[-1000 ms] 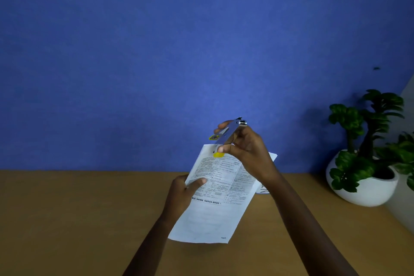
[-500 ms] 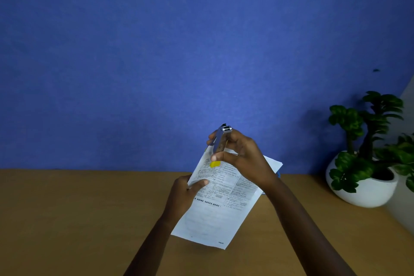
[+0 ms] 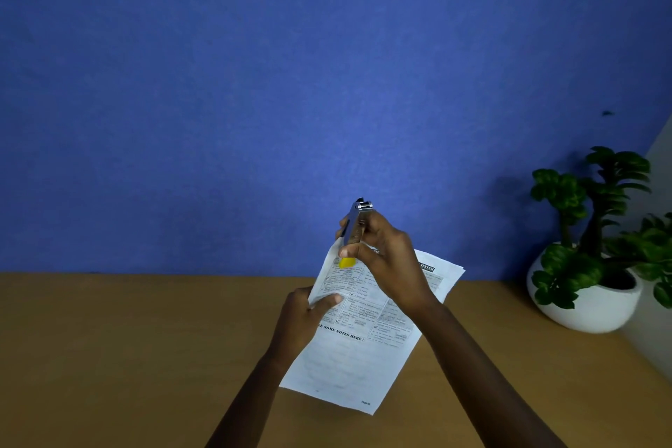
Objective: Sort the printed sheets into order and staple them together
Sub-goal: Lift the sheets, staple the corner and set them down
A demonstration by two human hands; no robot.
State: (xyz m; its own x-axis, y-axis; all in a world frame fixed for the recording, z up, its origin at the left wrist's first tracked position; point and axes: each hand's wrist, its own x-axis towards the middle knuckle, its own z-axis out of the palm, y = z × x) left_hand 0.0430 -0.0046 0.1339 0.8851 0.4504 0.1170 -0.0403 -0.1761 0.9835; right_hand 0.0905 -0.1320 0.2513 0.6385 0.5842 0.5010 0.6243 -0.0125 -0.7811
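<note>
A stack of printed sheets (image 3: 358, 356) is held tilted above the wooden table (image 3: 127, 356), text side toward me. My left hand (image 3: 303, 320) grips the stack's left edge, thumb on top. My right hand (image 3: 385, 258) is closed around a small silver stapler (image 3: 356, 227) with a yellow tip, standing almost upright. Its yellow end sits over the top left corner of the sheets. The stack's upper middle is hidden behind my right hand.
A green plant in a white round pot (image 3: 589, 302) stands at the table's right rear. A blue wall (image 3: 291, 84) rises right behind the table. A pale surface (image 3: 654, 302) borders the right side.
The stapler has swung from slanted to nearly upright and come down onto the sheets' top left corner. The stack has tilted slightly clockwise and dropped a little.
</note>
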